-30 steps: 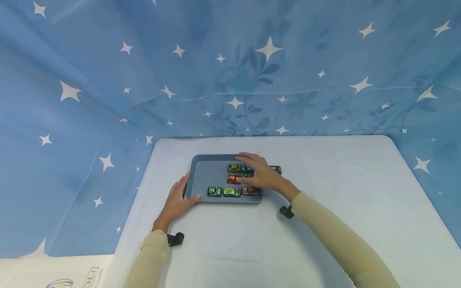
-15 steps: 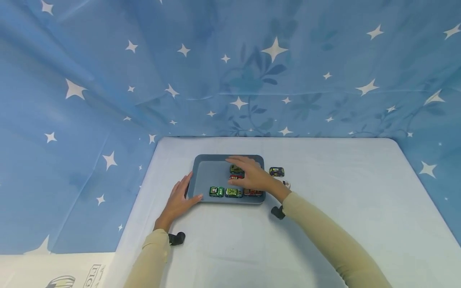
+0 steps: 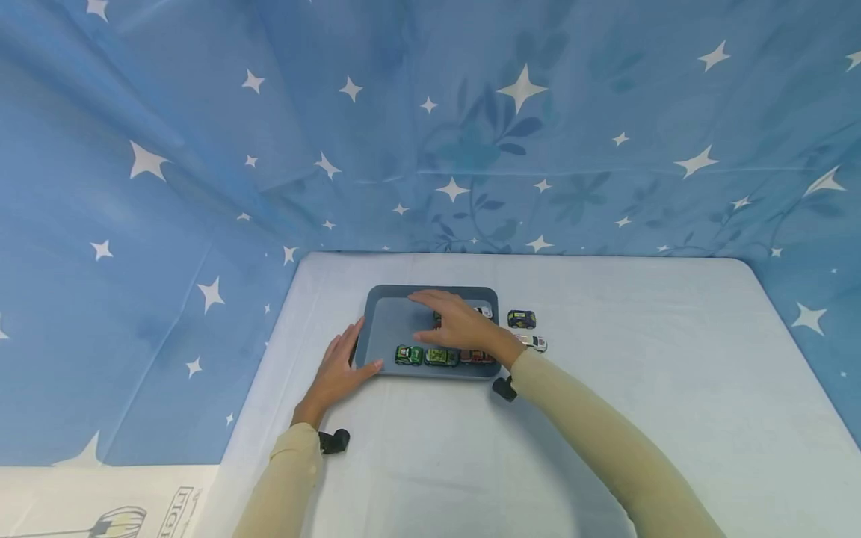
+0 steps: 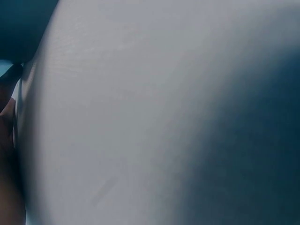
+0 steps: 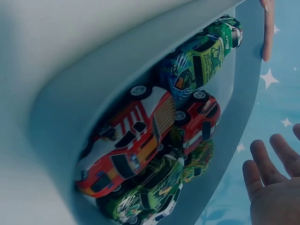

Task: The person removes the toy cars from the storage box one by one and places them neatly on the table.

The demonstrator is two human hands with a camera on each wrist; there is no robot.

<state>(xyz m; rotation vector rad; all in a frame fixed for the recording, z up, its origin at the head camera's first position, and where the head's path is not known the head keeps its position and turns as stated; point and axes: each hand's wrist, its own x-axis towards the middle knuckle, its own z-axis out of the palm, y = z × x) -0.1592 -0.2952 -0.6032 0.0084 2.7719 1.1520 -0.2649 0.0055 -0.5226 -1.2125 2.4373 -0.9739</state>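
1. Blue-grey tray (image 3: 386, 317) on the white table (image 3: 605, 388), toward the left rear; toy cars inside, along the near wall a green car (image 3: 407, 355), a lime-green car (image 3: 440, 358) and a red-orange car (image 3: 474, 357).
2. Right hand (image 3: 457, 323) above the tray's middle, fingers straight and spread, holding nothing, hiding most of the cars behind the near row.
3. Left hand (image 3: 339, 366) flat on the table, fingers relaxed, thumb and fingertips touching the tray's near-left corner.
4. Outside the tray, on its right: a dark blue car (image 3: 521, 319) and, nearer, a white car (image 3: 534, 343), apart from each other.
5. Star-printed blue cloth (image 3: 202, 149) as backdrop behind and to the left.
6. Right wrist view alone: the cars hidden under the hand, packed side by side, among them a red car (image 5: 199, 119); open palm at the lower right.
7. Left wrist view: only blurred pale surface.
8. Print on the car roofs too small to read.
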